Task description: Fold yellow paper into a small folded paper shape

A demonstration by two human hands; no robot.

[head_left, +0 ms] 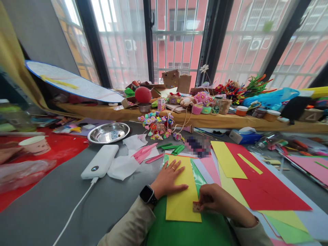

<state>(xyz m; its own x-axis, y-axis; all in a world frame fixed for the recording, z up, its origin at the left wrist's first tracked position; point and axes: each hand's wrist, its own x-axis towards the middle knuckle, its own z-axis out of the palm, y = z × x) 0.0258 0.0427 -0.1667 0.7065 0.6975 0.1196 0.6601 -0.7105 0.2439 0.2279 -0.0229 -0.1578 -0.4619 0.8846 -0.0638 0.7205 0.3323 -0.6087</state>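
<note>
A sheet of yellow paper [180,208] lies lengthwise in front of me, over green material [164,232] and a clear plastic sleeve. My left hand [167,177] presses flat on its upper part, fingers spread, with a ring and a dark watch on the wrist. Closed in a pinch at the paper's lower right edge, my right hand [211,198] grips a small flat reddish-brown patterned piece [196,206]. That piece touches or overlaps the edge; what it is exactly I cannot make out, since the fingers cover part of it.
Red paper [271,191] and a yellow strip [249,164] lie to the right. On the left are a white power bank [101,162] with cable, a steel plate [109,133] and a paper cup [36,145]. Behind sit colourful craft flowers [156,124] and a cluttered window ledge.
</note>
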